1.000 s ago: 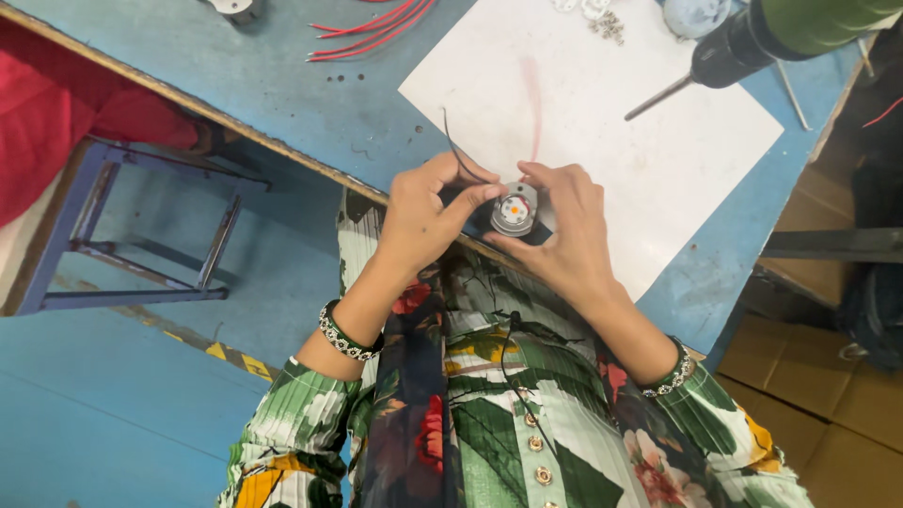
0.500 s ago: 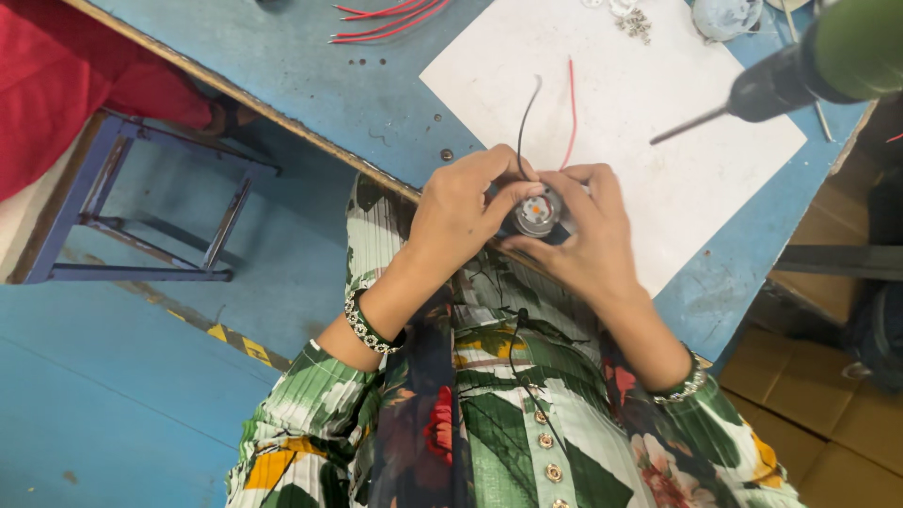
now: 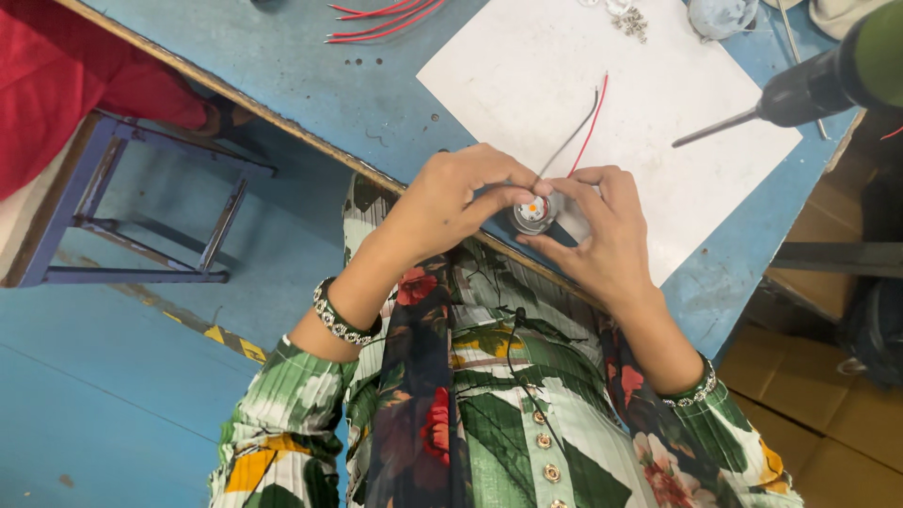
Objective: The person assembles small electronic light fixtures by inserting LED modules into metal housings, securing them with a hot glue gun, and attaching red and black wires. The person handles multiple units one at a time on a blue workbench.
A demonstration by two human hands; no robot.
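Left hand [image 3: 451, 202] and right hand [image 3: 602, 230] both grip the round lamp module [image 3: 532, 214] at the bench [image 3: 282, 75] edge. Risk: slipping fingers could strain its wires [image 3: 578, 127].

The person wears a loose garment printed with large green leaves on white, with red and pink flowers and patches of yellow and orange near the left shoulder. A darker panel with red blossoms runs down the front beside a row of small round buttons. The sleeves are finely ribbed and end at the forearms. A beaded bracelet [image 3: 340, 317] of dark and pale beads circles the left wrist, and a thin silvery beaded band [image 3: 693, 388] sits at the right cuff. Both hands are bare.
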